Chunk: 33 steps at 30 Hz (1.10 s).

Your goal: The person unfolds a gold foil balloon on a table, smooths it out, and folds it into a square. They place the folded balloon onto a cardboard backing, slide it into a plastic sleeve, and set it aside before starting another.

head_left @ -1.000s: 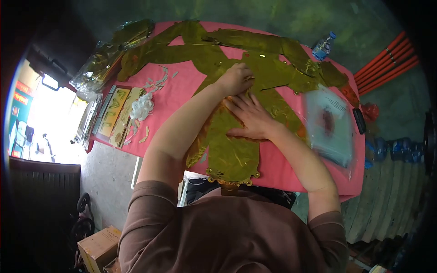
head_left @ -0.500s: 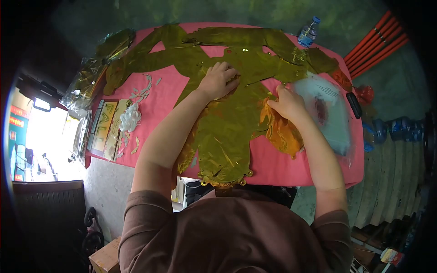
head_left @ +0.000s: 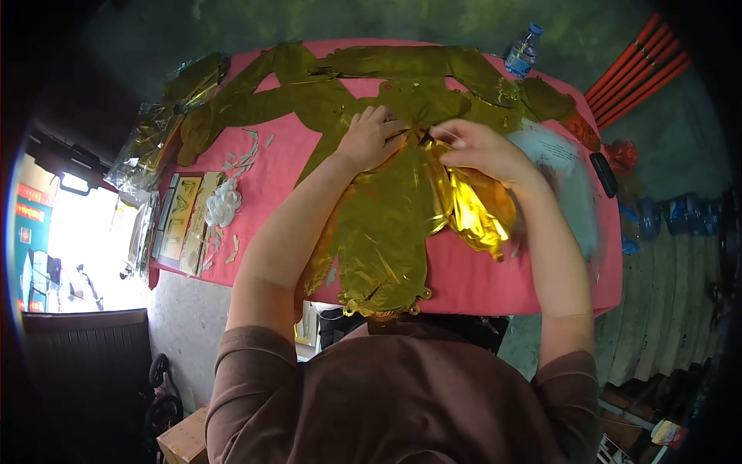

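Note:
Flat gold foil sheets (head_left: 382, 224) with curved outlines lie over the pink tabletop (head_left: 495, 286), one reaching down to the near edge. My left hand (head_left: 373, 138) rests on the foil with its fingers bent; whether they pinch any of it is hard to see. Just right of it, my right hand (head_left: 481, 151) is at a raised, creased part of the foil, fingers curled and somewhat blurred. Below that hand hangs a shiny, crumpled gold-orange flap (head_left: 478, 213). What lies between its fingertips is too small to make out.
A water bottle (head_left: 523, 52) stands at the back right. Clear plastic packaging (head_left: 570, 185) and a black object (head_left: 603, 175) lie at the right. Left are a white plastic bundle (head_left: 223, 203), small strips and a flat printed packet (head_left: 179, 216). Orange-red poles (head_left: 638, 69) are beyond the table.
My right hand has moved left and slightly up, toward my left hand, folding the foil flap's upper part inward. The flap now shines brighter. My left hand has hardly moved.

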{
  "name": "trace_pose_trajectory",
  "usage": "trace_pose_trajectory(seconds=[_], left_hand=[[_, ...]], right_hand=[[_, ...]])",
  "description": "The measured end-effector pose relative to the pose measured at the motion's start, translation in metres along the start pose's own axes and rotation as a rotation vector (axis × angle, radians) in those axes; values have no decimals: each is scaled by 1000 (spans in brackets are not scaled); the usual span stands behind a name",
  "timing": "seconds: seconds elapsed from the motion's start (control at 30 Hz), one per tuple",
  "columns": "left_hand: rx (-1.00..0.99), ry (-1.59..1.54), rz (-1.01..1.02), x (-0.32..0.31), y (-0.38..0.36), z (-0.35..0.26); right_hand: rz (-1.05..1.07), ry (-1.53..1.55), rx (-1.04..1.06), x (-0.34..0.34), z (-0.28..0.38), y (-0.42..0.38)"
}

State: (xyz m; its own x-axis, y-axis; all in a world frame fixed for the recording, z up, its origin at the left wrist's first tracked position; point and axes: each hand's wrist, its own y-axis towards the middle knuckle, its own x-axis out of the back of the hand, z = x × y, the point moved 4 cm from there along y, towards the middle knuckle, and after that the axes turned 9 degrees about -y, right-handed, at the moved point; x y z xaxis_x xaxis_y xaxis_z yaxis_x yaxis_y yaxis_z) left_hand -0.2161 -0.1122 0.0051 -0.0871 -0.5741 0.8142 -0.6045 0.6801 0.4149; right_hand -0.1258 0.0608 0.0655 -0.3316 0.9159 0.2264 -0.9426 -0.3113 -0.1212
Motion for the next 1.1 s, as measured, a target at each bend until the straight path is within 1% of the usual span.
trace_pose_trajectory(seconds=[0.03, 0.1, 0.17, 0.23, 0.27, 0.3, 0.33, 0.37, 0.4, 0.43, 0.47, 0.5, 0.57, 0.6, 0.63, 0.67, 0.7, 0.73, 0.77, 0.8, 0.83, 0.87, 0.9, 0.93, 0.97, 1.0, 1.07, 1.1], left_hand=[[18, -12, 16, 1, 0, 1], [38, -22, 23, -2, 1, 5], [55, -32, 31, -6, 2, 15], [-16, -50, 74, -7, 3, 21], [2, -97, 33, -8, 2, 20], [5, -94, 34, -7, 2, 18], [50, -83, 88, -6, 3, 20], [95, -72, 140, -6, 2, 22], [102, -72, 140, -9, 1, 27], [43, -65, 88, -12, 1, 30], [-17, -58, 35, -15, -1, 33], [-10, -61, 32, -11, -1, 27], [70, -11, 125, -4, 0, 13], [80, -14, 121, -6, 0, 16], [99, -27, 170, -12, 4, 24], [117, -39, 220, -17, 4, 30], [123, -41, 219, -19, 2, 34], [103, -55, 168, -20, 1, 35], [82, -70, 121, -21, 0, 35], [83, -75, 126, -20, 0, 32], [91, -36, 126, -17, 0, 30], [98, 5, 126, -15, 1, 27], [93, 5, 128, -17, 1, 27], [79, -9, 87, -19, 0, 30], [66, -21, 48, -20, 1, 33], [61, -18, 52, -18, 3, 34], [122, 25, 147, -20, 4, 36], [122, 26, 153, -18, 4, 34]], right_hand=[[59, -154, 18, -8, 16, 4], [131, -32, 126, -38, 33, 13], [4, -436, 564, -66, 17, 34], [191, -568, 260, -98, 30, 32], [197, -433, 279, -109, 25, 31], [204, -298, 297, -118, 26, 27], [244, -177, 327, -121, 27, 19], [249, -174, 329, -119, 28, 15], [258, -50, 349, -114, 29, 10], [266, 74, 365, -108, 32, 4], [263, 127, 377, -93, 38, -5], [261, 179, 390, -75, 46, -15], [194, 284, 455, -40, 46, -34], [265, 275, 415, -23, 40, -49], [336, 265, 376, -8, 37, -63], [406, 41, 97, -1, 28, -75], [465, -184, -181, 2, 23, -87], [469, -185, -184, -4, 35, -93], [462, -677, -252, -8, 42, -99], [434, -1167, -315, -7, 44, -104], [217, -1273, 79, 0, 43, -109], [214, -1272, 74, 2, 38, -107], [130, -1120, 200, 3, 45, -98], [46, -964, 323, 4, 51, -87], [46, -832, 91, 1, 42, -65], [47, -690, -137, -5, 26, -43], [-195, -840, 78, -18, -13, -7], [-257, -849, 166, -25, -31, 8]])
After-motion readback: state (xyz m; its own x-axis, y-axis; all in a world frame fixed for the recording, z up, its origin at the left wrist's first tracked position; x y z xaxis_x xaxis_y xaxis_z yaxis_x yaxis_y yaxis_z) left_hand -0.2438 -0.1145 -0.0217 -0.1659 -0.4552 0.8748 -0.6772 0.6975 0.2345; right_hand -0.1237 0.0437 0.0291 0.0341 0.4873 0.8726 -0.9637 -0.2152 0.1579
